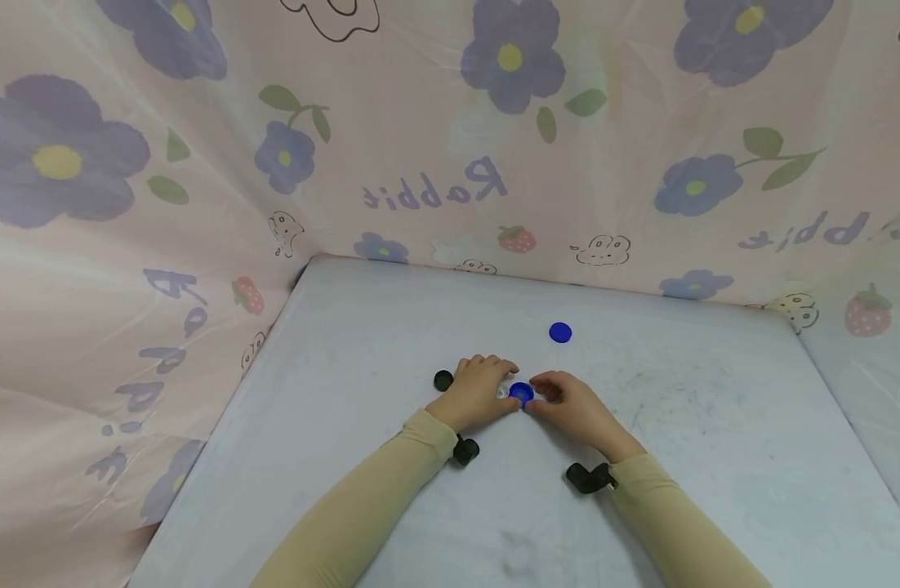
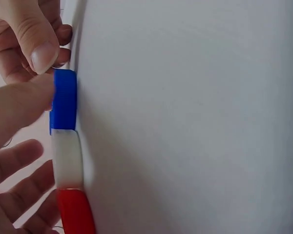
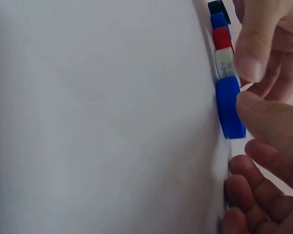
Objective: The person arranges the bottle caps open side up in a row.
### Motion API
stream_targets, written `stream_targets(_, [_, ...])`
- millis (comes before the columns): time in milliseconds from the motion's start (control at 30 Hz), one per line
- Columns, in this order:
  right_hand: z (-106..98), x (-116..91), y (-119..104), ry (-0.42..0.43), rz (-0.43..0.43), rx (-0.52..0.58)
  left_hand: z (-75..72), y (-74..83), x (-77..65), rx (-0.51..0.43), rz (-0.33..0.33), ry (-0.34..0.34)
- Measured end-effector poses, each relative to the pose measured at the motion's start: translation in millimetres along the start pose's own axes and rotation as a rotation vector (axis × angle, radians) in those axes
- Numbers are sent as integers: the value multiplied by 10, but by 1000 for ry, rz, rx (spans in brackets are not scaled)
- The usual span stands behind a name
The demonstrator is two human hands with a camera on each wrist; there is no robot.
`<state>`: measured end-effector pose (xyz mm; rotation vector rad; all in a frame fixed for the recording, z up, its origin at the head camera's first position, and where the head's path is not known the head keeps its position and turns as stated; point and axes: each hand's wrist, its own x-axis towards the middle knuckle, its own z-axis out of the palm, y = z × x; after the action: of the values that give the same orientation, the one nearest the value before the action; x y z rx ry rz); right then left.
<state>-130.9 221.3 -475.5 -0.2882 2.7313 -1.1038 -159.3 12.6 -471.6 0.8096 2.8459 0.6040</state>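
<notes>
A row of bottle caps lies on the table. In the right wrist view it runs through a black cap (image 3: 217,9), a blue cap (image 3: 219,20), a red cap (image 3: 222,38), a white cap (image 3: 224,63) and a larger blue cap (image 3: 229,107). My left hand (image 1: 479,396) arches over the row, hiding its middle in the head view. Its thumb reaches the near side of the right-end blue cap (image 1: 521,395). My right hand (image 1: 575,408) is at that cap's right edge, thumb and forefinger slightly apart around it; exact contact is unclear.
Another blue cap (image 1: 560,332) lies by itself farther back on the white table (image 1: 391,327). Flower-printed curtains (image 1: 421,122) stand along the back and both sides. Small black wrist cameras (image 1: 585,478) hang below both wrists.
</notes>
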Motion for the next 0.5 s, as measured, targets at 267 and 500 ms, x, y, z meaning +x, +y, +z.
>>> stream_targets(267, [-141,-5,26,15,29,-13,-62,74,79,-86,-18,17])
stream_targets(500, [-277,61,110,61,28,-10,-132,148,246,-141,-30,20])
